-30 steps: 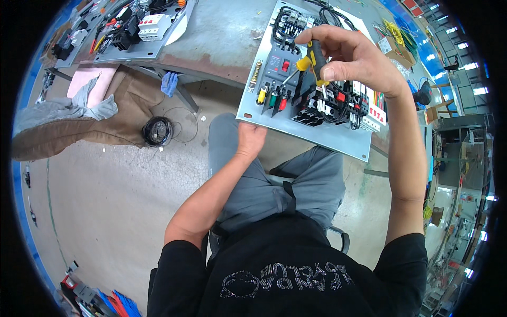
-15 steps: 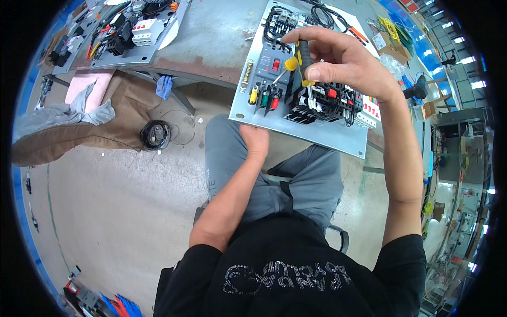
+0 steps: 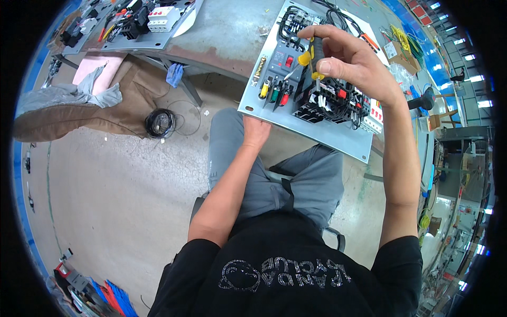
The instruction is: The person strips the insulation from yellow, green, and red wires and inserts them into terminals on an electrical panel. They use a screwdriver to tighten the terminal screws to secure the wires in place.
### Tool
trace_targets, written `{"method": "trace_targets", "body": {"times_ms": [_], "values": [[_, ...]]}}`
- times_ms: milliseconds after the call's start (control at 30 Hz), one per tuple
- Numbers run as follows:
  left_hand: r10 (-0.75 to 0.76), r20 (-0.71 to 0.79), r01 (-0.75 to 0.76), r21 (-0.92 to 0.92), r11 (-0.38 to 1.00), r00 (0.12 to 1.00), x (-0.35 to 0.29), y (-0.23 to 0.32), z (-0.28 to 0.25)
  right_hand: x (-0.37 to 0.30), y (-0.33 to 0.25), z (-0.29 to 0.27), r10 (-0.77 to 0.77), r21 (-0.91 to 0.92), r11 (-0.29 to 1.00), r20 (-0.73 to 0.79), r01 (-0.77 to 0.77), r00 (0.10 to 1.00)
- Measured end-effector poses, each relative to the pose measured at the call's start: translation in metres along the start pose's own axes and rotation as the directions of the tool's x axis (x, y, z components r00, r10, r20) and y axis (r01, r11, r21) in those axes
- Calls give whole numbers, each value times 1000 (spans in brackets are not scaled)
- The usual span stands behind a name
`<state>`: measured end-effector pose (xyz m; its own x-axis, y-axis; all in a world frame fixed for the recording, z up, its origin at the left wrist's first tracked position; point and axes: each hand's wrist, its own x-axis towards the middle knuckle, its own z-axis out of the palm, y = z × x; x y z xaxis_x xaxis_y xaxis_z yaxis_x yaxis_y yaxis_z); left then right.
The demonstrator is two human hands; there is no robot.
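A grey metal mounting plate (image 3: 338, 138) carries breakers, contactors and wiring and juts over the table's front edge. My right hand (image 3: 351, 61) is above it, thumb and fingers closed round a black-and-yellow screwdriver (image 3: 317, 50) whose shaft points down at the black contactors (image 3: 311, 108). Beside that handle, a yellow tool end (image 3: 304, 58) with a thin shaft slants toward the plate; whether the same hand holds it is unclear. My left hand (image 3: 256, 131) reaches beneath the plate's near left corner, its fingers hidden. Yellow, green and red capped terminals (image 3: 275, 94) stand close to that corner.
Another fitted plate (image 3: 158, 42) lies on the table (image 3: 222, 47) at far left. Brown cloth (image 3: 100, 113) and a black cable coil (image 3: 159, 123) are left of my legs. A blue glove (image 3: 174, 75) hangs at the table edge. An open carton (image 3: 404, 55) sits at far right.
The whole view has shifted, so the plate and table appear slightly farther right. My right hand keeps its grip on the screwdriver over the contactors; my left hand remains under the plate.
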<state>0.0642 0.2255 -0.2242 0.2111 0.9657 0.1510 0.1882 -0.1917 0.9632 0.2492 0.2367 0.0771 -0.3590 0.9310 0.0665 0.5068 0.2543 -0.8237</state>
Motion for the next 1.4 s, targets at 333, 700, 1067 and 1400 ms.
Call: {"method": "trace_targets", "body": {"times_ms": [333, 700, 1067, 1400], "values": [[115, -109, -122, -54, 991, 987, -1, -2, 5, 8, 3, 16, 7, -218, 974, -260, -66, 966], [23, -32, -27, -104, 994, 999, -4, -8, -3, 35, -2, 17, -4, -253, 967, -194, -46, 981], [0, -2, 0, -158, 987, 1000, -1, -3, -8, 14, 7, -6, 37, 128, 991, 54, -43, 998], [-2, -24, -1, -138, 990, 1000, 1, 2, -9, 20, -17, 12, -214, -678, 735, -246, -10, 945]]}}
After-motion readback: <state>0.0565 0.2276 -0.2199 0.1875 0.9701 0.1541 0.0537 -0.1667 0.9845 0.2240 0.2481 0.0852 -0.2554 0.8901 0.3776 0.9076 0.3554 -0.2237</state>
